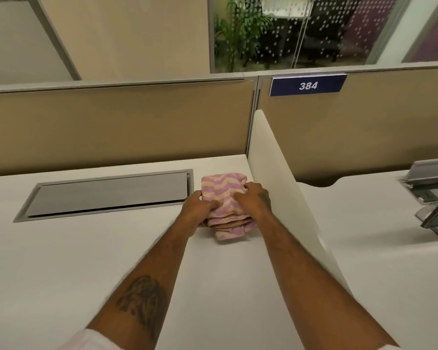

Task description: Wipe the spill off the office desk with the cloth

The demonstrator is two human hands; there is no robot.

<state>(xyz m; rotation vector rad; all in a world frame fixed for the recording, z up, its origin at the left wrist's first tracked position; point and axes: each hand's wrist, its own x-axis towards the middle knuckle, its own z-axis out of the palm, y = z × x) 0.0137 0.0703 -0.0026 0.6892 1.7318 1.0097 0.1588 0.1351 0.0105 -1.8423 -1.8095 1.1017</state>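
Observation:
A folded cloth (221,189) with pink and cream stripes lies on the white office desk (86,261), near its back right corner. My left hand (197,207) grips the cloth's left edge. My right hand (253,198) presses on its right side, fingers curled over the top. Both hands hold the cloth against the desk. No spill shows on the desk surface; the area under the cloth is hidden.
A grey cable hatch (109,195) is set into the desk left of the cloth. A white divider panel (276,178) stands right beside my right hand. A tan partition (116,127) closes the back. The neighbouring desk holds a grey metal stand (435,198).

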